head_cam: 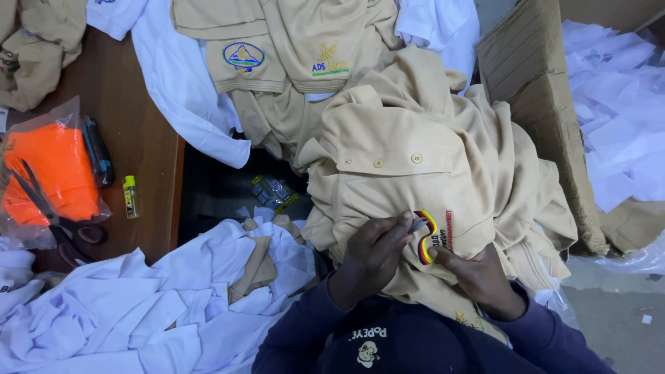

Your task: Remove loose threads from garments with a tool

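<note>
The left hand [374,253], low in the middle of the frame, is pinched shut on a small grey tool [418,224], its tip against the striped embroidered badge [429,239] of a beige polo shirt [415,159]. The right hand [481,277], just right of it, is clenched on the shirt's cloth beside the badge, thumb pressed at the badge's lower edge. The shirt lies bunched on the person's lap, centre to right of centre, collar and two buttons turned upward.

At the far left, on the brown wooden surface [149,152], a clear plastic bag holding orange fabric [52,173] lies with dark-handled scissors [52,218] across its lower part. A dark pen-like item [97,149] rests along the bag's right edge, and a small yellow lighter [129,196] lies just beside that. A heap of white shirts [138,312] fills the lower left, with a scrap of beige cloth [256,266] caught in it. In the dark gap beside the surface sits a small clear bottle [272,190].

Across the top centre lie more beige shirts [291,48] with embroidered emblems, and white shirts [180,90] spread under them. At the upper right stands an open cardboard box [533,97] filled with white paper scraps [616,104].
</note>
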